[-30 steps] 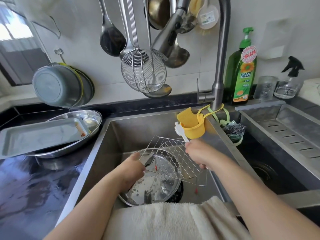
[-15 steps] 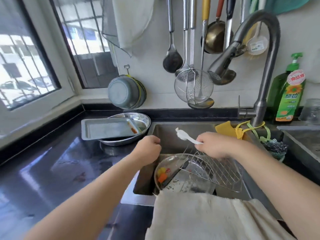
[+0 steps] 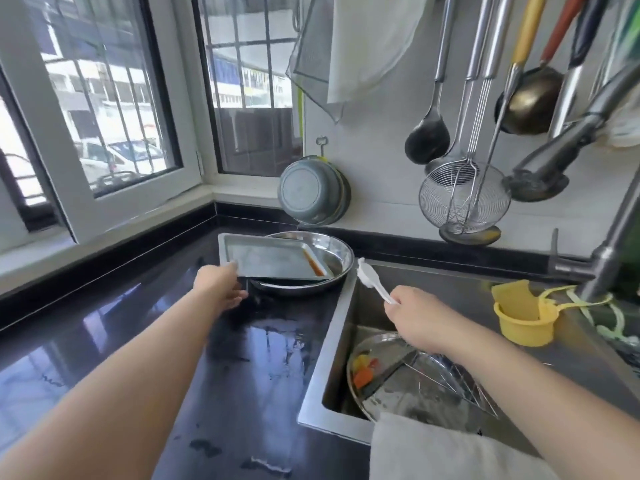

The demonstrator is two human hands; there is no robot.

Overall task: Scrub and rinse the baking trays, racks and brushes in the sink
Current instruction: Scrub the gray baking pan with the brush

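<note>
The left hand [image 3: 220,285] has left the sink, fingers loosely open at the baking tray [image 3: 270,259] corner; the right hand [image 3: 420,318] still grips the white brush [image 3: 372,277].

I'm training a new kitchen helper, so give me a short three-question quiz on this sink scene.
1. True or false: the rectangular baking tray lies in the sink.
2. What does the right hand hold?
3. The left hand is: A) on the faucet B) at the baking tray's near corner C) in the yellow cup

Key:
1. False; it sits on a round steel pan on the counter.
2. A white brush.
3. B
</note>
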